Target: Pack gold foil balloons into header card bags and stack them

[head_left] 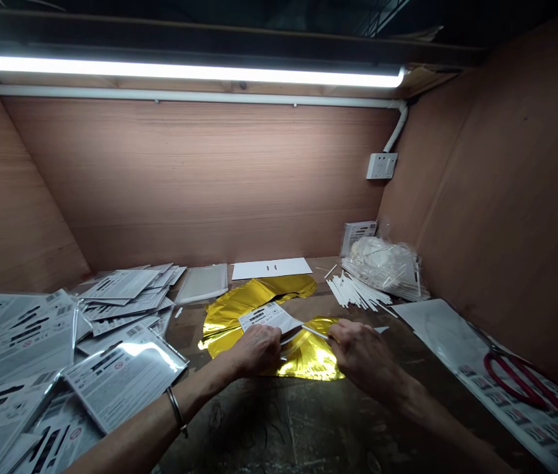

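A folded gold foil sheet [253, 299] lies on the dark worktop in front of me. A printed white card [266, 316] rests on top of it. My left hand [256, 350] is closed, its fingers pressing on the card and the foil's near edge. My right hand [362, 355] is closed in a pinch around a thin white stick [315, 332], which points left toward the card and my left hand. A metal bangle circles my left wrist.
Many sealed packets with printed cards [61, 355] pile up at the left. A heap of white sticks [358, 289] and a clear bag [385, 263] sit at the back right. Red-handled scissors [516, 378] lie on label sheets at the right. Wooden walls enclose the bench.
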`<action>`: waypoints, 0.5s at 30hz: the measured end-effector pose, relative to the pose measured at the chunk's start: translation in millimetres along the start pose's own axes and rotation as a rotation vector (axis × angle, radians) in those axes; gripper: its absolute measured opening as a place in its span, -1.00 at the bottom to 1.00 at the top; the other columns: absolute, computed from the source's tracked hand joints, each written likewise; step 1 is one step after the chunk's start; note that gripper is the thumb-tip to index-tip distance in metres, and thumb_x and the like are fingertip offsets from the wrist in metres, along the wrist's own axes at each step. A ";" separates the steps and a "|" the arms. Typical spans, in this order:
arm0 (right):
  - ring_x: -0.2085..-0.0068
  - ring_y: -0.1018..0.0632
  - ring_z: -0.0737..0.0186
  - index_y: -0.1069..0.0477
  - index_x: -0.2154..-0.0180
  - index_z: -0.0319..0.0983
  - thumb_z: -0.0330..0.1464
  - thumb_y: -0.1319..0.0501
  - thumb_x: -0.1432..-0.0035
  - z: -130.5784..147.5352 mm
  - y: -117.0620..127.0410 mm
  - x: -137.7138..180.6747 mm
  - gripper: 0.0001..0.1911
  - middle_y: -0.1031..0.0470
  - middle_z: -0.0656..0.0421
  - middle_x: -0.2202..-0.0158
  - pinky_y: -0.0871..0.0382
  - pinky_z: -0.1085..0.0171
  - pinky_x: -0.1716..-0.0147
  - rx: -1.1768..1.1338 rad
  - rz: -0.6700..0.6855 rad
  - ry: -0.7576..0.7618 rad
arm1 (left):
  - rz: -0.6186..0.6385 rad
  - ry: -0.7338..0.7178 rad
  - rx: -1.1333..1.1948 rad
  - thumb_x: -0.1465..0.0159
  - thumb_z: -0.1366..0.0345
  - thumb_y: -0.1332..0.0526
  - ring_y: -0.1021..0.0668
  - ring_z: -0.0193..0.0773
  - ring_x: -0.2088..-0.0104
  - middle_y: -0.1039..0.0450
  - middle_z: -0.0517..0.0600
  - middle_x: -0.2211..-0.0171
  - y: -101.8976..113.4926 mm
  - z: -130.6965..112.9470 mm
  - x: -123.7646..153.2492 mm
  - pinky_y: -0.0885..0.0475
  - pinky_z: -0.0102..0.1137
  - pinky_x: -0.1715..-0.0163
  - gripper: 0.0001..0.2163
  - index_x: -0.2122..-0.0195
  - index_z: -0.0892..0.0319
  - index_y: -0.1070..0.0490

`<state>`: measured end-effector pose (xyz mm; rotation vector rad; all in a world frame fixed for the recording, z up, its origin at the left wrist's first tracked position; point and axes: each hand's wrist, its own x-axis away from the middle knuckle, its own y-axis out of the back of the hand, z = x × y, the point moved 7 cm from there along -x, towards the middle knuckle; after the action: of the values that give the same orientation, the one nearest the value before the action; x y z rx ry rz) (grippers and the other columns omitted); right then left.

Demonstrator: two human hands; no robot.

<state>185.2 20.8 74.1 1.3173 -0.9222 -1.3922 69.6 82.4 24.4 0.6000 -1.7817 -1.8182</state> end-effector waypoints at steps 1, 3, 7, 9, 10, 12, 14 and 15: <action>0.46 -0.41 0.22 -0.31 0.57 -0.28 -0.51 0.06 0.00 2.6 -7.1 -3.1 -0.77 -0.41 0.09 0.53 -0.03 0.30 0.52 0.007 0.003 0.004 | 0.002 -0.018 -0.007 -0.13 0.37 0.06 -0.43 -0.20 0.47 -0.40 0.09 0.46 -1.8 -4.2 1.1 -0.26 -0.40 0.52 -0.84 0.39 0.26 -0.28; 0.48 -0.41 0.22 -0.31 0.55 -0.29 -0.52 0.04 0.00 5.5 -22.3 -9.3 -0.78 -0.41 0.07 0.52 -0.01 0.30 0.53 -0.011 0.010 0.013 | -0.008 -0.065 -0.016 -0.11 0.37 0.04 -0.43 -0.20 0.46 -0.39 0.09 0.43 -7.5 -12.1 3.0 -0.27 -0.40 0.51 -0.87 0.37 0.26 -0.25; 0.46 -0.41 0.23 -0.29 0.57 -0.26 -0.44 -0.05 0.02 -1.1 -48.1 -18.8 -0.86 -0.41 0.12 0.55 -0.03 0.32 0.52 -0.115 0.029 0.010 | -0.018 -0.100 -0.028 -0.11 0.42 0.06 -0.41 -0.21 0.46 -0.36 0.08 0.40 -26.4 -18.7 5.0 -0.29 -0.38 0.49 -0.88 0.35 0.26 -0.21; 0.43 -0.41 0.21 -0.28 0.55 -0.25 -0.39 -0.08 0.03 -9.2 -56.1 -20.7 -0.90 -0.41 0.11 0.51 -0.05 0.32 0.51 -0.179 0.016 -0.030 | -0.019 -0.107 -0.048 -0.11 0.44 0.07 -0.40 -0.21 0.45 -0.34 0.08 0.40 -34.9 -19.9 5.2 -0.30 -0.37 0.48 -0.87 0.34 0.26 -0.20; 0.42 -0.41 0.19 -0.27 0.52 -0.26 -0.38 -0.09 0.05 -13.3 -59.6 -20.9 -0.92 -0.40 0.10 0.49 -0.06 0.32 0.50 -0.215 0.009 -0.055 | -0.021 -0.123 -0.064 -0.10 0.45 0.06 -0.40 -0.20 0.44 -0.34 0.09 0.40 -37.8 -21.5 5.3 -0.30 -0.36 0.47 -0.87 0.34 0.26 -0.20; 0.43 -0.41 0.20 -0.26 0.49 -0.26 -0.39 -0.11 0.07 -19.3 -67.1 -20.4 -0.94 -0.39 0.12 0.51 -0.09 0.32 0.50 -0.306 0.009 -0.106 | -0.021 -0.158 -0.101 -0.07 0.47 0.04 -0.39 -0.17 0.41 -0.32 0.11 0.40 -41.7 -24.9 5.6 -0.30 -0.34 0.47 -0.87 0.34 0.28 -0.20; 0.49 -0.41 0.25 -0.25 0.50 -0.26 -0.40 -0.10 0.08 -22.1 -75.6 -18.9 -0.95 -0.37 0.18 0.58 -0.12 0.33 0.53 -0.429 0.044 -0.147 | -0.012 -0.162 -0.122 -0.07 0.48 0.04 -0.39 -0.16 0.40 -0.31 0.13 0.40 -42.7 -26.2 5.9 -0.31 -0.33 0.46 -0.86 0.34 0.30 -0.20; 0.53 -0.41 0.29 -0.24 0.51 -0.26 -0.39 -0.09 0.07 -22.8 -80.1 -17.8 -0.94 -0.36 0.21 0.62 -0.14 0.34 0.55 -0.499 0.077 -0.164 | -0.007 -0.156 -0.124 -0.07 0.48 0.04 -0.39 -0.16 0.40 -0.31 0.14 0.41 -42.3 -26.2 6.2 -0.31 -0.33 0.45 -0.87 0.34 0.30 -0.20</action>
<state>195.0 59.3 -1.2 0.7945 -0.6619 -1.5596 79.2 58.3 -18.5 0.4268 -1.7504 -2.0116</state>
